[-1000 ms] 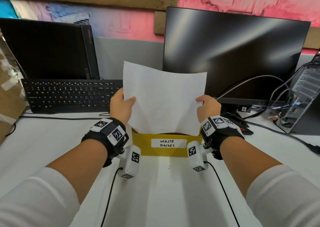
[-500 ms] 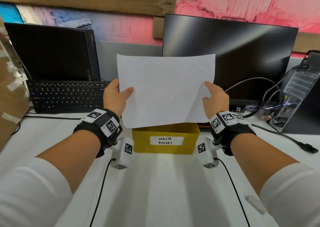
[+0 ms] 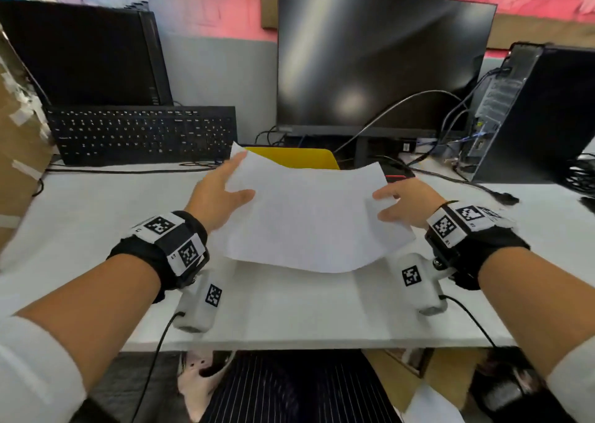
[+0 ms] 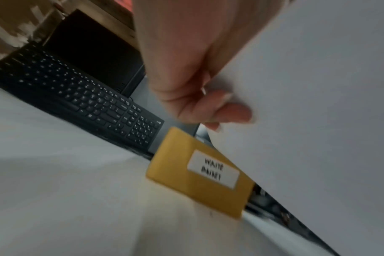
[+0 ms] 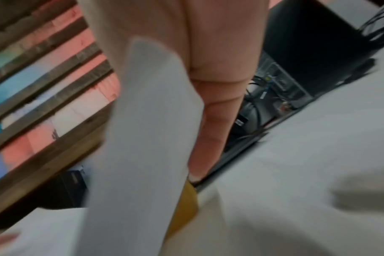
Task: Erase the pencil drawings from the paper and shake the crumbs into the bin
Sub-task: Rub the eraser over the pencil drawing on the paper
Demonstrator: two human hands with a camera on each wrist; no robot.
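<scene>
A blank white sheet of paper point(image 3: 309, 216) hangs nearly flat just above the desk, sagging in the middle. My left hand point(image 3: 222, 194) pinches its left edge, thumb on top and fingers beneath point(image 4: 226, 110). My right hand point(image 3: 399, 203) pinches the right edge point(image 5: 147, 138) the same way. Behind the sheet stands the yellow bin point(image 3: 296, 156), mostly hidden in the head view; its front label reading WASTE BASKET point(image 4: 213, 168) shows in the left wrist view. No pencil marks are visible on the paper.
A black keyboard point(image 3: 141, 134) leans at the back left against a dark box point(image 3: 83, 52). A black monitor point(image 3: 380, 55) stands behind the bin, a computer tower point(image 3: 531, 113) with cables at the right. A cardboard box point(image 3: 16, 152) is far left. White desk point(image 3: 289, 306) lies below the sheet.
The paper was held upright over the bin, then lifted, and now has been tipped down flat and pulled back toward me over the desk. Both hands kept their hold.
</scene>
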